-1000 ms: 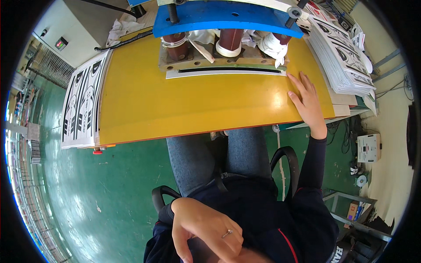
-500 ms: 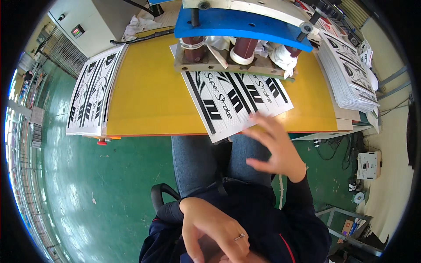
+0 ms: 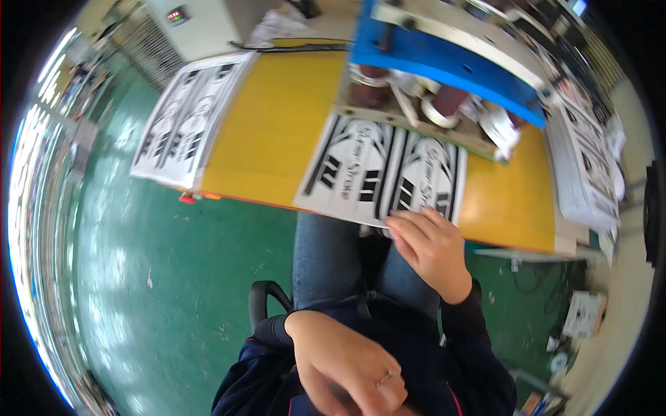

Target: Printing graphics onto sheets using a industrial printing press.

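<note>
At the near edge of the tabletop (image 3: 267, 142), the right hand (image 3: 435, 255) pinches the printed sheet (image 3: 385, 170), probably light and bendy, best held by its near margin; what the left hand (image 3: 347, 362) holds I cannot tell.

The blue press (image 3: 451, 66), grey cabinet (image 3: 205, 31), sheet stack (image 3: 583, 170) and green floor (image 3: 194, 298) show a workshop.

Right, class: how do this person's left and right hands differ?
The right hand touches the near edge of the printed sheet; the left hand is in front of the dark clothing, apart from the sheet. The left hand shows a ring; the right hand shows none. Neither wears a glove.
</note>
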Motion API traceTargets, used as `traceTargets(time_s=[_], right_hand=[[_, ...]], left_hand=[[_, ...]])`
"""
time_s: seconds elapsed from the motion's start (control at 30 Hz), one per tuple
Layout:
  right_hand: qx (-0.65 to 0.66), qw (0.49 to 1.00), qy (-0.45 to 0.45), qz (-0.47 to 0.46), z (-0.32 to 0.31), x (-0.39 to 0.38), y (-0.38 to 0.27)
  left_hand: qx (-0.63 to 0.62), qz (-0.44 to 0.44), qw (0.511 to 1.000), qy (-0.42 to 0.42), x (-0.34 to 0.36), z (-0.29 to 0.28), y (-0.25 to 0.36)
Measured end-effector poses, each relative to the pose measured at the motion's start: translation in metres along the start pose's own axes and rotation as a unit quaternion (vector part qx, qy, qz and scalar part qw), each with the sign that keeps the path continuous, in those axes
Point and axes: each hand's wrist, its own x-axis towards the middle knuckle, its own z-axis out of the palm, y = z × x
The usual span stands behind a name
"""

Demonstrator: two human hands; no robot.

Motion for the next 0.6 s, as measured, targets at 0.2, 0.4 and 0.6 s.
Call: traceTargets(time_s=[0.2,0.4,0.6], right_hand=[[0.107,0.993,0.005,0.047,0.001,0.017,-0.021],[0.217,0.946,-0.209,-0.116,-0.005,0.027,-0.038],[-0.068,0.973,0.204,0.084,-0.113,-0.020,0.069]], left_hand=[[0.314,-0.497,0.676,0.444,-0.055,0.016,0.068],[0.570,-0.359,0.300,0.676,-0.108,0.007,0.064],[0.650,-0.236,0.123,0.712,-0.164,0.011,0.194]])
